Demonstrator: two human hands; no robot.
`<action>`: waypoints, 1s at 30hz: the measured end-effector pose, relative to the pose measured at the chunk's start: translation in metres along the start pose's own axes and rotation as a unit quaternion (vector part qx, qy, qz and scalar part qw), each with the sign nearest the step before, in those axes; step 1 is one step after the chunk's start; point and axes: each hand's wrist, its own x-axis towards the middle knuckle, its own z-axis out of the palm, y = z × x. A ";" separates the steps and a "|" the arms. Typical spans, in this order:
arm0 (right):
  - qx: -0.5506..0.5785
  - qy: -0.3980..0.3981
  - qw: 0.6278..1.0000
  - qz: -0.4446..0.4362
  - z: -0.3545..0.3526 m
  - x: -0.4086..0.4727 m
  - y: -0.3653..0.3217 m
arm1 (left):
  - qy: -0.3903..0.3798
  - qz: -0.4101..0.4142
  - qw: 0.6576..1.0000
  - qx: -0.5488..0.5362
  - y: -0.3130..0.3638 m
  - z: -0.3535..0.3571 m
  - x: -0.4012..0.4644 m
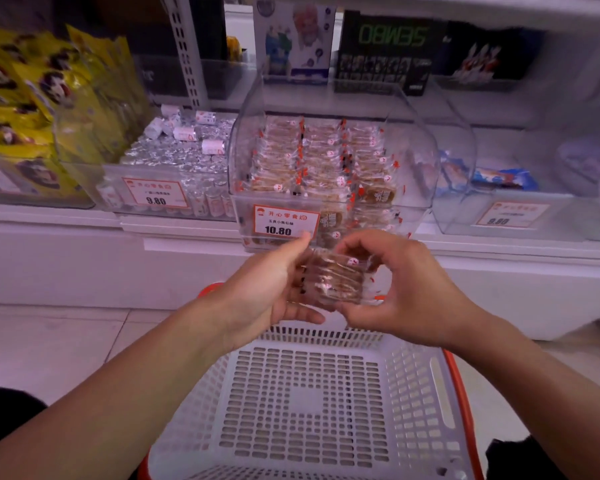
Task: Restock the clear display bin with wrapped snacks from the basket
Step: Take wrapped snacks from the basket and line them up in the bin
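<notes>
The left hand (267, 289) and right hand (395, 289) are together gripping a small stack of wrapped snacks (333, 277), fingers curling round its two ends, above the basket (413, 358) and just below the clear display bin (329, 161). The packets are probably feeling light and crackly, their film slippery and the biscuits inside brittle, so squeezing the stack's ends gently while supporting it underneath seems wisest. The bin is already looking nearly full.
</notes>
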 end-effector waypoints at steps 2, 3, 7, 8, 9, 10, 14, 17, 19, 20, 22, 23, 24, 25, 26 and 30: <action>-0.085 -0.011 0.996 -0.030 -0.010 0.003 -0.005 | -0.021 0.033 0.999 0.010 0.000 0.010 0.000; -0.118 -0.018 0.992 -0.034 -0.015 0.004 -0.008 | -0.044 0.046 0.998 0.023 0.003 0.013 -0.001; -0.100 0.027 0.995 0.002 -0.046 0.011 -0.013 | -0.050 0.155 0.982 0.092 0.024 0.012 -0.006; -0.079 0.047 0.995 0.030 -0.059 0.017 -0.012 | -0.002 0.217 0.967 0.136 0.030 0.008 -0.005; -0.067 0.061 0.994 0.056 -0.073 0.025 -0.011 | 0.059 0.294 0.931 0.207 0.035 0.002 -0.003; -0.076 0.060 0.992 0.075 -0.087 0.036 -0.009 | 0.118 0.368 0.873 0.298 0.040 -0.005 -0.001; -0.274 -0.056 0.956 0.086 -0.115 0.096 -0.002 | 0.196 0.433 0.654 0.588 0.050 -0.025 0.013; -0.373 -0.200 0.901 0.102 -0.108 0.130 0.009 | 0.192 0.426 0.623 0.627 0.048 -0.027 0.020; -0.356 -0.280 0.882 0.132 -0.101 0.141 0.016 | 0.190 0.421 0.641 0.613 0.049 -0.030 0.021; -0.344 -0.307 0.876 0.139 -0.098 0.144 0.021 | 0.190 0.416 0.652 0.604 0.049 -0.033 0.021; -0.334 -0.340 0.867 0.142 -0.091 0.146 0.028 | 0.190 0.405 0.657 0.607 0.048 -0.036 0.021; -0.336 -0.349 0.863 0.143 -0.088 0.148 0.030 | 0.189 0.400 0.656 0.612 0.048 -0.036 0.021; -0.339 -0.352 0.860 0.145 -0.086 0.150 0.032 | 0.187 0.396 0.654 0.616 0.047 -0.036 0.021; -0.341 -0.353 0.859 0.148 -0.084 0.151 0.033 | 0.185 0.394 0.653 0.620 0.047 -0.035 0.020; -0.343 -0.352 0.858 0.151 -0.083 0.152 0.034 | 0.184 0.391 0.653 0.622 0.047 -0.034 0.019; -0.323 -0.348 0.866 0.158 -0.084 0.151 0.032 | 0.184 0.384 0.655 0.625 0.048 -0.033 0.018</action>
